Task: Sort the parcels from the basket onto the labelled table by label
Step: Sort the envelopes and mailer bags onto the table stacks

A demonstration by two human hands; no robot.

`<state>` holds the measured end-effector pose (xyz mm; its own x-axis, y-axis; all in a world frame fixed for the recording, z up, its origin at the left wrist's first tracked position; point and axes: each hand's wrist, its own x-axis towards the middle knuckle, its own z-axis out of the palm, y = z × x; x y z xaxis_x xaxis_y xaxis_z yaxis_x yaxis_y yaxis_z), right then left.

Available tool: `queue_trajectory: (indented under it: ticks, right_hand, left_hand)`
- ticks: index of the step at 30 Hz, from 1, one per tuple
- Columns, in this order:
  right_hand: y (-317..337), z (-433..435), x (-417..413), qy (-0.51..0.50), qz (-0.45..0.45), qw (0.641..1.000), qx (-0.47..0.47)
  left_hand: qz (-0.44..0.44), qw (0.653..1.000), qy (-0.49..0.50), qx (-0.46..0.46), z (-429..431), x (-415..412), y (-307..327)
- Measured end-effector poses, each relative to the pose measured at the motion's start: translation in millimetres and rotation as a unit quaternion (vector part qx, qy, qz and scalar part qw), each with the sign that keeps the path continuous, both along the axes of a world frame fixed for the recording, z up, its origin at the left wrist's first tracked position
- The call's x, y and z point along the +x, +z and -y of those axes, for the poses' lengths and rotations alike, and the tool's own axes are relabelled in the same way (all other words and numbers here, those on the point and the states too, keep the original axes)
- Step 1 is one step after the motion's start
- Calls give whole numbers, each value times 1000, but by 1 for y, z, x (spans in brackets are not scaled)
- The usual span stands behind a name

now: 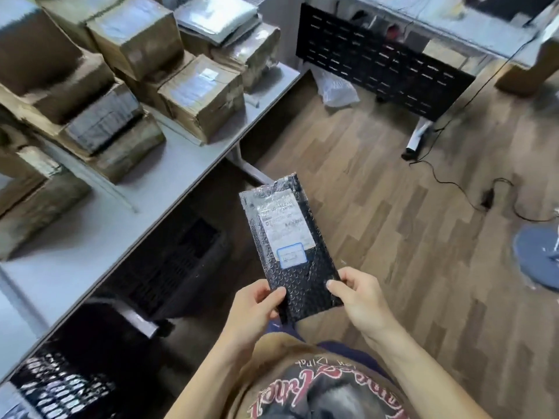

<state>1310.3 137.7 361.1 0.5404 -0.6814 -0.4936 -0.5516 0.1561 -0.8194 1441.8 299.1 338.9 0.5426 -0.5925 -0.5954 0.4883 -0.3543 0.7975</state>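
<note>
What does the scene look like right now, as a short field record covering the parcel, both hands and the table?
parcel: black bubble mailer, held up beside the table, not yet placed
labels: white shipping label and blue-bordered sticker, text unreadable
left hand: pinches the mailer's lower left edge
right hand: pinches its lower right edge
table load: taped cardboard boxes stacked along it
under table: dark basket

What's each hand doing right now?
Left hand: pinches the black bubble mailer, lower left edge.
Right hand: pinches its lower right edge.
</note>
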Motion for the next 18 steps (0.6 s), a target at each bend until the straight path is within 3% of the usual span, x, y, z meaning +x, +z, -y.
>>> queue_trajectory:
  ticks: [4,10,18]
  right_hand:
    - [-2,58,16,-16,1,1000,-19]
    - [-17,131,46,-49,0,998,35]
    - [-23,286,109,90,26,993,75]
  left_hand:
    - [-8,1000,-28,4,61,22,-1]
    - [21,998,-50,28,141,56,-11]
    - [97,994,-21,50,271,104,1]
